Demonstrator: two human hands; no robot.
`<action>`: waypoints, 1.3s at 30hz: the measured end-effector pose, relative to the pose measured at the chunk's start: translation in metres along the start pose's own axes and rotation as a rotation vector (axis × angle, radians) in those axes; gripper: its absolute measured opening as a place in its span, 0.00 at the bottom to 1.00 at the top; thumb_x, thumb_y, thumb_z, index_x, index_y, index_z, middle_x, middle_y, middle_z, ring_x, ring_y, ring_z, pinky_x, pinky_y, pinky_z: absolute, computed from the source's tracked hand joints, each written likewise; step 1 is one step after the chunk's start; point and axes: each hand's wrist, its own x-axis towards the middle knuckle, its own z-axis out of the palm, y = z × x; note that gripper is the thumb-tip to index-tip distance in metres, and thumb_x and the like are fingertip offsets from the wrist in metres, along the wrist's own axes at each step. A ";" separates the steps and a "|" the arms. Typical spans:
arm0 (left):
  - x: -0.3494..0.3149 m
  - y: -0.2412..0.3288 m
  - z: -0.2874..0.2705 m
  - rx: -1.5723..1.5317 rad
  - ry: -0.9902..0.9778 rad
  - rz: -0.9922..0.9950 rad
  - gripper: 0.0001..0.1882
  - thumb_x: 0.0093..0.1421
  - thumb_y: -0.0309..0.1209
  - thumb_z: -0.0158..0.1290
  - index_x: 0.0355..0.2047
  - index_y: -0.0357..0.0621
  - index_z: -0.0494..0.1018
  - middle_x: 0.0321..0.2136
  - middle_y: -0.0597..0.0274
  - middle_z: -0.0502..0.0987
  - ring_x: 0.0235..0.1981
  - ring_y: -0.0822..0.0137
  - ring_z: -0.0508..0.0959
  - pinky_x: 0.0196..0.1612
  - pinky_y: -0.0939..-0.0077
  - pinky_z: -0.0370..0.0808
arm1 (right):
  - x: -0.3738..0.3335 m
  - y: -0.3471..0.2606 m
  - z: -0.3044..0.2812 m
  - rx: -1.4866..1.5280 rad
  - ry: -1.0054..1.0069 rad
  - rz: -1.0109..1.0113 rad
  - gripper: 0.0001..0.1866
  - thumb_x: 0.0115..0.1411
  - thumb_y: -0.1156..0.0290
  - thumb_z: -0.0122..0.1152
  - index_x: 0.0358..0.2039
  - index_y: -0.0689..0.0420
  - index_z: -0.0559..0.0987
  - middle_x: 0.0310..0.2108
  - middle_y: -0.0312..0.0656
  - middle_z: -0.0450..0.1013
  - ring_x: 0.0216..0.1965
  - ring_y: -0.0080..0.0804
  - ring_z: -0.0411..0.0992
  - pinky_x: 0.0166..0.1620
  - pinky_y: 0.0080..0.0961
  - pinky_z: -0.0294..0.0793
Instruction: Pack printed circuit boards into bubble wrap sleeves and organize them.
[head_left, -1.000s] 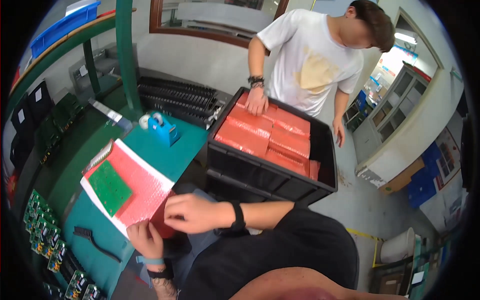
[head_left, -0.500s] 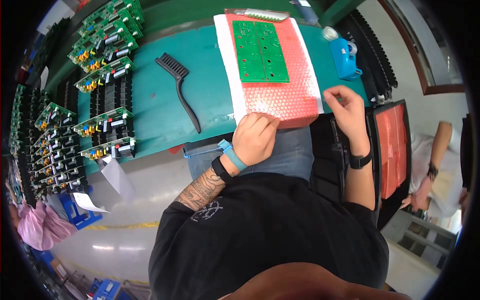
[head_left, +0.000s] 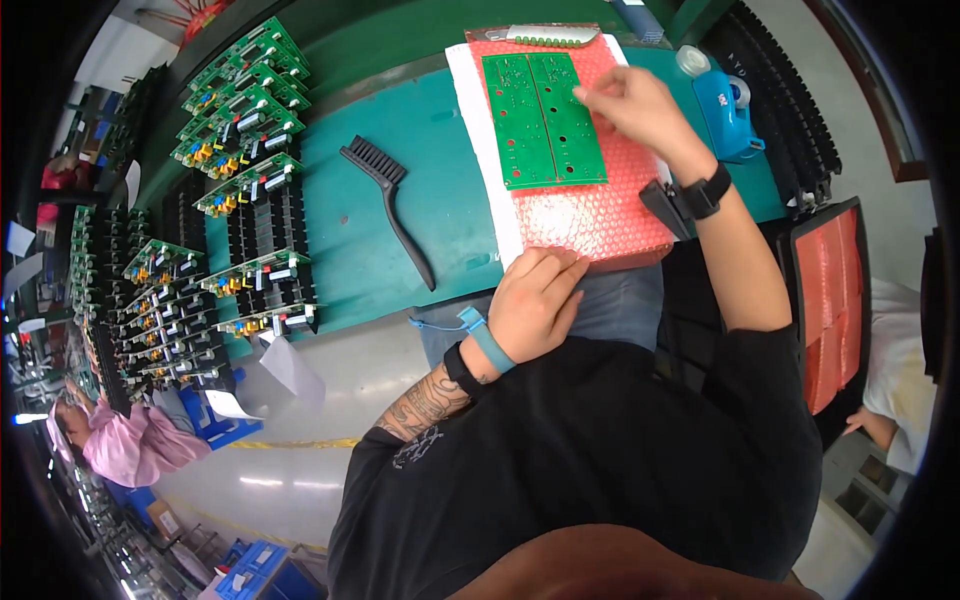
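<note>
— Bunched fingertips, both hands?

— On the left hand (head_left: 538, 305), yes: they sit close together at the near edge of the red bubble wrap (head_left: 585, 222). I cannot tell whether they pinch the film or only press on it.

— And the right hand (head_left: 640, 112)?

— Loosely curled, thumb and forefinger near each other, above the wrap and just beside the green circuit board (head_left: 545, 120). I cannot tell whether it has hold of anything.

— Where does that board lie?

— Flat on the wrap, toward its far end, a line running down its middle. White sheeting (head_left: 473, 120) shows along the wrap's left side.

— What is around it?

— A knife (head_left: 555, 40) with a green-and-white handle at the wrap's far edge, a blue tape dispenser (head_left: 724, 118) to the right, and a black brush (head_left: 396, 215) to the left on the green tabletop (head_left: 340, 270).

— Farther out?

— Upright boards with components (head_left: 265, 190) at left; red packs in a black crate (head_left: 795, 300) at right.
</note>
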 end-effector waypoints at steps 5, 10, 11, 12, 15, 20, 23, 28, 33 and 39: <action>0.002 0.007 -0.009 -0.115 0.042 -0.034 0.18 0.54 0.22 0.63 0.46 0.35 0.80 0.42 0.51 0.79 0.45 0.49 0.78 0.50 0.59 0.76 | 0.099 -0.006 -0.024 -0.623 0.382 -0.864 0.21 0.59 0.63 0.72 0.48 0.64 0.82 0.43 0.54 0.82 0.44 0.51 0.82 0.52 0.39 0.80; 0.019 -0.004 -0.003 0.213 0.183 -0.090 0.19 0.56 0.24 0.63 0.48 0.36 0.79 0.44 0.50 0.78 0.49 0.48 0.76 0.52 0.57 0.75 | 0.135 -0.008 -0.009 -0.689 0.170 -0.638 0.20 0.59 0.64 0.72 0.47 0.63 0.83 0.43 0.56 0.82 0.45 0.54 0.81 0.52 0.42 0.79; 0.018 -0.008 0.000 0.266 0.176 -0.130 0.19 0.56 0.25 0.62 0.49 0.36 0.78 0.45 0.51 0.77 0.50 0.48 0.75 0.53 0.56 0.74 | 0.126 -0.013 -0.008 -0.702 0.129 -0.605 0.20 0.59 0.64 0.72 0.47 0.63 0.83 0.43 0.56 0.82 0.45 0.55 0.80 0.52 0.43 0.79; 0.018 -0.010 0.002 0.317 0.166 -0.170 0.19 0.57 0.26 0.62 0.49 0.36 0.78 0.46 0.51 0.76 0.51 0.48 0.74 0.54 0.56 0.73 | 0.120 -0.019 -0.008 -0.714 0.088 -0.569 0.20 0.59 0.63 0.72 0.47 0.64 0.83 0.43 0.57 0.82 0.46 0.55 0.80 0.51 0.44 0.78; 0.016 -0.009 0.003 0.323 0.138 -0.189 0.20 0.57 0.28 0.61 0.50 0.37 0.78 0.47 0.51 0.75 0.53 0.49 0.73 0.54 0.55 0.72 | 0.112 -0.011 -0.017 -0.741 0.154 -0.551 0.21 0.58 0.62 0.73 0.45 0.63 0.84 0.42 0.56 0.82 0.45 0.54 0.81 0.49 0.43 0.78; 0.018 -0.007 0.004 0.352 0.100 -0.200 0.21 0.58 0.28 0.62 0.52 0.37 0.78 0.49 0.49 0.75 0.53 0.47 0.74 0.57 0.53 0.72 | 0.107 -0.005 -0.045 -0.700 0.059 -0.311 0.22 0.56 0.59 0.74 0.44 0.62 0.83 0.43 0.57 0.82 0.46 0.51 0.81 0.48 0.41 0.78; 0.017 -0.012 0.005 0.359 0.122 -0.169 0.21 0.58 0.28 0.61 0.52 0.38 0.77 0.52 0.47 0.75 0.56 0.45 0.73 0.59 0.52 0.71 | 0.104 0.004 -0.057 -0.745 0.138 -0.299 0.24 0.57 0.59 0.73 0.48 0.61 0.82 0.44 0.57 0.82 0.47 0.50 0.81 0.48 0.40 0.78; 0.020 -0.016 0.007 0.334 0.124 -0.114 0.21 0.59 0.29 0.59 0.52 0.35 0.76 0.56 0.44 0.73 0.62 0.42 0.71 0.62 0.49 0.68 | 0.039 0.057 -0.094 -0.644 0.451 -0.342 0.28 0.61 0.62 0.69 0.59 0.60 0.76 0.48 0.59 0.80 0.50 0.52 0.80 0.51 0.38 0.77; 0.015 -0.022 0.005 0.311 0.115 -0.130 0.21 0.60 0.27 0.59 0.53 0.36 0.76 0.59 0.43 0.72 0.64 0.40 0.69 0.64 0.49 0.68 | -0.032 0.088 -0.075 -0.542 0.425 -0.151 0.29 0.62 0.65 0.67 0.62 0.61 0.73 0.50 0.61 0.79 0.51 0.56 0.79 0.55 0.41 0.76; 0.014 -0.026 0.004 0.289 0.093 -0.119 0.20 0.60 0.27 0.59 0.52 0.35 0.76 0.57 0.42 0.75 0.62 0.39 0.72 0.67 0.46 0.67 | -0.060 0.084 -0.057 -0.847 0.447 -0.013 0.31 0.61 0.69 0.69 0.64 0.59 0.73 0.57 0.62 0.73 0.57 0.59 0.74 0.57 0.45 0.75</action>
